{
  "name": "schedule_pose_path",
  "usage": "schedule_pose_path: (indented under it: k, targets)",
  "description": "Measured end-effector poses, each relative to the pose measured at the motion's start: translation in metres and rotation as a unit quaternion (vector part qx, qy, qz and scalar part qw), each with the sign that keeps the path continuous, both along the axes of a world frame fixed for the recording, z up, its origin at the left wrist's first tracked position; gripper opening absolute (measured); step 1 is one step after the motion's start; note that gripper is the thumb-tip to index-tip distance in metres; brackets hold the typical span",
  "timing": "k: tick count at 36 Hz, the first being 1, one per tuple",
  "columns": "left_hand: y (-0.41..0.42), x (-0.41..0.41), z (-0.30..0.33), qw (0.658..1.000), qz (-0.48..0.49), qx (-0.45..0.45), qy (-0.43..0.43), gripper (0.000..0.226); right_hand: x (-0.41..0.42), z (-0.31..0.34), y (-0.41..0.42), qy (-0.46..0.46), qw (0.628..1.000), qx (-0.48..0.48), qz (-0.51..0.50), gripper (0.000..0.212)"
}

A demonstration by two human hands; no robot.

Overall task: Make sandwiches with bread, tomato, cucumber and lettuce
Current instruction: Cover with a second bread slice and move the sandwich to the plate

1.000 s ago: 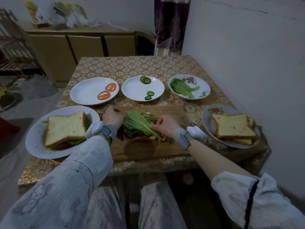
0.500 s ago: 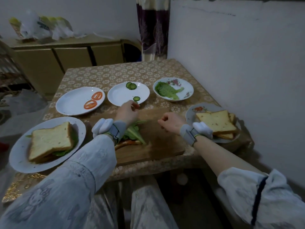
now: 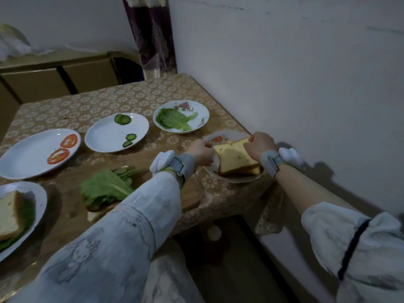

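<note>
Both hands are at the bread plate (image 3: 237,179) on the table's right edge. My left hand (image 3: 202,153) grips the left side of the top bread slice (image 3: 235,157), and my right hand (image 3: 259,145) grips its far right corner. More slices lie under it. On the wooden cutting board (image 3: 188,199) an open sandwich topped with lettuce (image 3: 105,189) and cucumber lies partly behind my left sleeve. A finished sandwich (image 3: 9,215) rests on a plate at the left edge.
Behind the board stand a plate with two tomato slices (image 3: 62,147), a plate with cucumber slices (image 3: 125,127) and a floral bowl of lettuce (image 3: 175,120). A wall runs close along the table's right side. Cabinets stand beyond the far edge.
Both hands left the lettuce-topped sandwich on the board and moved right to the bread plate, where they closed on the top slice. The view swung to the right.
</note>
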State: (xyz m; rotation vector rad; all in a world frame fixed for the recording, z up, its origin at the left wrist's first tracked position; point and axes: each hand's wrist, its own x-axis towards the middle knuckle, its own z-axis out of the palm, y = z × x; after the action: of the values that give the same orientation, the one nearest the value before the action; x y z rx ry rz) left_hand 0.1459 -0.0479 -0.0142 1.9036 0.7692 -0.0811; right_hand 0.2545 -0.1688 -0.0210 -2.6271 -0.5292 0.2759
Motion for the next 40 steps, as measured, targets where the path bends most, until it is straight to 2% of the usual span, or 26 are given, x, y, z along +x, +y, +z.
schedule_pose_path:
  k: [2,3,12,15,18,24,29,33,40]
  targets:
    - [-0.004,0.012,-0.007,0.999,0.012,-0.036,0.008,0.044,0.008,-0.007,-0.001,0.008,1.0,-0.023,-0.007,0.034]
    - [-0.007,0.016,-0.009,0.999,0.015,-0.051,0.013,0.045,0.011,-0.011,-0.001,0.008,1.0,-0.028,-0.007,0.036]
    - [-0.014,0.037,-0.03,0.986,0.088,-0.14,0.004,0.045,0.023,-0.016,0.003,0.045,0.998,-0.011,-0.04,0.029]
    - [-0.013,0.04,-0.032,0.98,0.122,-0.156,-0.016,0.034,0.026,-0.013,0.005,0.065,0.996,0.014,-0.062,0.014]
    - [-0.01,0.041,-0.03,0.974,0.152,-0.162,-0.032,0.021,0.029,-0.013,0.007,0.084,0.993,0.034,-0.078,0.023]
    - [-0.01,0.038,-0.023,0.952,0.158,-0.261,-0.041,0.022,0.027,-0.006,0.008,0.125,0.986,0.057,-0.097,0.016]
    - [-0.007,0.039,-0.024,0.948,0.164,-0.269,-0.04,0.037,0.024,-0.002,0.007,0.171,0.974,0.089,-0.119,0.031]
    - [-0.001,0.035,-0.024,0.95,0.159,-0.268,-0.031,0.041,0.015,0.001,0.011,0.207,0.954,0.156,-0.15,0.04]
    - [0.025,0.017,-0.006,0.939,0.188,-0.272,-0.095,0.024,-0.003,0.017,0.027,0.226,0.93,0.254,-0.142,0.042]
